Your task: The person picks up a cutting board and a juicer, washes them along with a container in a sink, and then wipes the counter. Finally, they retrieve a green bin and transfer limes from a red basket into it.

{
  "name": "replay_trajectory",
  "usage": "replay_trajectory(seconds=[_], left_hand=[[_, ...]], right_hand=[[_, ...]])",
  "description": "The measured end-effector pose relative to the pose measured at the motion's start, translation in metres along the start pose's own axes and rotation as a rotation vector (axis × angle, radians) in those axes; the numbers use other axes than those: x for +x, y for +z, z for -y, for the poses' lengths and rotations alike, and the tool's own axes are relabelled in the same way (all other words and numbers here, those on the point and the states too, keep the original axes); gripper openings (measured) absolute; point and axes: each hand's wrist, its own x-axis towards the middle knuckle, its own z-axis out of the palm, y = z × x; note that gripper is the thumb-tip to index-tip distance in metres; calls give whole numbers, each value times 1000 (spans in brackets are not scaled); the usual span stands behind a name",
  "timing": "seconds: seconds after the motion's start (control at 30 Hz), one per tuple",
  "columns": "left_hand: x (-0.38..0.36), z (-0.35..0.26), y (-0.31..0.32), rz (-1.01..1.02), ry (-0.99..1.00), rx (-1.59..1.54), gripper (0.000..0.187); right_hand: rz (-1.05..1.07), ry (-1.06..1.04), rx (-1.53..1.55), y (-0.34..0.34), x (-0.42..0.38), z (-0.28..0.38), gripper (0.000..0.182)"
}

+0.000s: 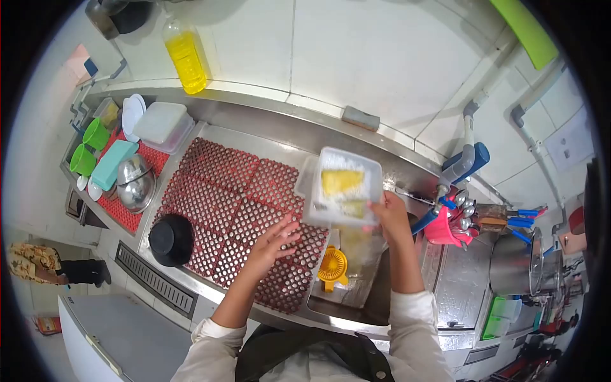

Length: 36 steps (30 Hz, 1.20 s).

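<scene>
My right hand (389, 216) grips the right edge of a clear plastic container (344, 188), holding it tilted above the near end of the red mat and the sink. Something yellow and white shows inside the container. My left hand (275, 242) hovers open just left of and below the container, fingers spread over the red perforated mat (223, 210), holding nothing. A yellow citrus juicer (333, 266) lies in the steel sink (356, 293) right below the container.
A black bowl (170, 239) sits upside down on the mat's near left. Farther left lie a steel bowl (135, 183), a teal lid (113, 164), green cups (89, 146) and a white box (162, 124). A pink utensil holder (445, 229) and steel pot (512, 264) stand right of the sink.
</scene>
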Motion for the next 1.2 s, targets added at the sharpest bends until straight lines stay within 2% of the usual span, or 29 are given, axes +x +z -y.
replay_trajectory(seconds=[0.13, 0.23, 0.3, 0.37, 0.4, 0.43, 0.47, 0.5, 0.57, 0.6, 0.63, 0.7, 0.77, 0.83, 0.87, 0.93, 0.97, 1.03, 1.07, 1.1, 1.17, 1.2], left_hand=[[-8, 4, -5, -39, -35, 13, 47], [13, 15, -18, -103, -50, 52, 48], [54, 39, -43, -213, 129, 218, 48], [111, 75, -66, -239, 280, 353, 54], [128, 77, -69, -225, 270, 351, 54], [144, 76, -68, -230, 151, 493, 58], [159, 77, -61, -222, 42, 635, 62], [165, 70, -48, -177, 45, 632, 62], [165, 50, -25, -118, 243, 812, 74], [181, 73, -32, -264, 334, 958, 80], [181, 78, -26, -244, 324, 957, 80], [182, 78, -17, -524, 379, 1034, 87], [184, 74, -11, -504, 322, 1064, 89], [189, 74, -10, -500, 364, 1023, 79], [191, 75, -10, -474, 349, 1030, 79], [196, 69, -6, -498, 366, 1061, 77], [196, 67, -3, -490, 370, 1069, 77], [193, 60, 1, -528, 304, 1159, 76], [193, 60, 1, -527, 306, 1172, 76], [193, 61, 1, -557, 290, 1223, 76], [193, 60, 3, -584, 282, 1277, 76], [191, 58, 5, -565, 300, 1262, 74]], right_hand=[[-25, 44, 67, 27, 56, -12, 17], [-57, 17, 47, 36, 88, -38, 16], [-148, 8, -13, 39, 101, -56, 10], [-171, 15, -54, 39, 107, -62, 13], [-192, 14, -101, 37, 107, -66, 16], [-216, 23, -103, 33, 108, -77, 16], [-210, -20, -260, 30, 111, -87, 19], [-211, -60, -420, 23, 111, -91, 25], [-168, -423, -528, 22, 45, -43, 25], [-129, -503, -362, 15, 15, -18, 24], [-81, -578, -190, 10, -14, 4, 23], [-188, -680, -168, -20, -68, 42, 17], [-435, -839, -388, -58, -92, 64, 18], [-513, -819, -844, -87, -97, 91, 23], [-528, -792, -849, -97, -92, 93, 23], [-166, -813, -930, -116, -79, 98, 34], [-177, -811, -925, -124, -77, 98, 34], [125, -496, -538, -141, -72, 97, 40], [215, -490, -552, -154, -63, 96, 39], [211, -492, -540, -160, -55, 99, 39], [580, -207, -318, -171, -43, 109, 33], [536, -207, -315, -168, -35, 107, 39]])
